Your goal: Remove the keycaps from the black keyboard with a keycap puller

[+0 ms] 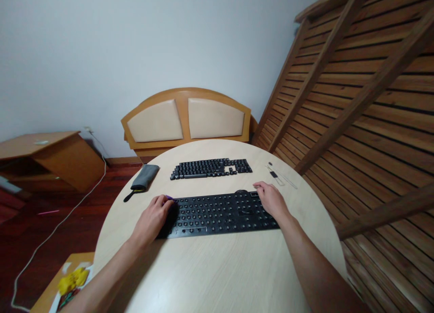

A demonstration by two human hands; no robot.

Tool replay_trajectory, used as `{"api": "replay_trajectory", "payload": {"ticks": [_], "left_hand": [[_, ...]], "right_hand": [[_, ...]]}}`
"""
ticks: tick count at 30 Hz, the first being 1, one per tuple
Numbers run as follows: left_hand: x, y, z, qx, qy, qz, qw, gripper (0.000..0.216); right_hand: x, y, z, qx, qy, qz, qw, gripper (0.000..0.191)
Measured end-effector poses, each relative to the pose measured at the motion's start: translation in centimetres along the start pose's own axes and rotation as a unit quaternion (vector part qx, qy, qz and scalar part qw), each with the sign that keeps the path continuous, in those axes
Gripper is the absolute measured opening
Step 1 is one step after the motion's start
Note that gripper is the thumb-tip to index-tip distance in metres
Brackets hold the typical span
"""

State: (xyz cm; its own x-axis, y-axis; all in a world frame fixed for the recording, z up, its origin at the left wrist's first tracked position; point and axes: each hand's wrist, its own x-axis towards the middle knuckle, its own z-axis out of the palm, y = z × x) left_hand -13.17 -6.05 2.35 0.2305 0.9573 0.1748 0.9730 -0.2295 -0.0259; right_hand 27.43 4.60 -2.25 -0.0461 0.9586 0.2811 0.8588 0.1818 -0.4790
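A black keyboard base [217, 216] lies across the table with its keycaps off and rows of bare switch posts showing. My left hand [155, 213] is at its left end, fingers closed around a small purple thing [169, 198] that is mostly hidden. At the right end, my right hand [271, 199] rests over the upper corner, its fingers loosely stretched toward the far edge and holding nothing visible. Beyond the base, loose black keycaps [200, 167] are laid out in keyboard order, with a few gaps on the right side.
A grey pouch [145, 176] with a black strap lies at the table's left. Thin wire tools [275, 175] lie on the right. The round table [217, 277] stands by a padded headboard [217, 119] and a leaning slatted wooden panel [356, 100]. A white cable [64, 220] crosses the floor.
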Motion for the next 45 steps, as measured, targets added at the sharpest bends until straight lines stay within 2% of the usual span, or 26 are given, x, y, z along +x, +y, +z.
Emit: {"api": "replay_trajectory", "payload": {"ticks": [9,14,17,20,23,26,33,37,41,43,45], "left_hand": [[-0.8,-4.2,-0.1,-0.003,-0.04,-0.017,0.999,0.037],[-1.4,-5.9,-0.2,0.022,-0.041,-0.078,0.996,0.04],[-0.8,-5.0,-0.2,0.013,0.014,-0.092,0.996,0.036],[0.3,-3.6,-0.2,-0.033,0.046,-0.035,0.998,0.034],[0.8,-3.0,-0.1,-0.078,0.017,0.014,0.997,0.034],[0.6,-3.4,-0.2,-0.085,0.002,0.016,0.996,0.035],[1.9,-3.4,-0.2,-0.065,0.033,0.016,0.997,0.034],[3.3,-3.8,-0.6,-0.067,-0.026,0.053,0.996,0.036],[4.5,-4.5,-1.7,-0.035,-0.062,0.05,0.996,0.039],[5.6,-3.7,-2.1,-0.028,-0.06,0.066,0.996,0.037],[6.9,-1.5,-2.0,-0.044,-0.038,0.099,0.993,0.033]], "right_hand": [[0.0,-0.5,-0.8,-0.065,-0.041,-0.014,0.997,0.035],[-0.2,0.2,-0.9,-0.04,-0.019,0.001,0.999,0.034],[-0.3,0.6,-0.8,-0.021,-0.002,0.007,1.0,0.033],[-0.4,0.7,-0.7,-0.011,0.006,0.009,1.0,0.032],[-0.4,0.8,-0.8,-0.006,0.015,0.01,1.0,0.03],[-0.4,1.1,-0.7,-0.007,0.016,0.007,1.0,0.03],[-0.3,1.4,-0.4,-0.006,0.009,0.001,1.0,0.03],[-0.4,1.2,-0.6,-0.005,0.013,0.008,1.0,0.03],[-0.6,1.0,-0.6,0.0,0.015,0.01,1.0,0.03],[-0.6,1.0,-0.6,0.006,0.014,0.014,1.0,0.03],[-0.5,1.0,-0.5,0.014,0.014,0.014,1.0,0.031]]}}
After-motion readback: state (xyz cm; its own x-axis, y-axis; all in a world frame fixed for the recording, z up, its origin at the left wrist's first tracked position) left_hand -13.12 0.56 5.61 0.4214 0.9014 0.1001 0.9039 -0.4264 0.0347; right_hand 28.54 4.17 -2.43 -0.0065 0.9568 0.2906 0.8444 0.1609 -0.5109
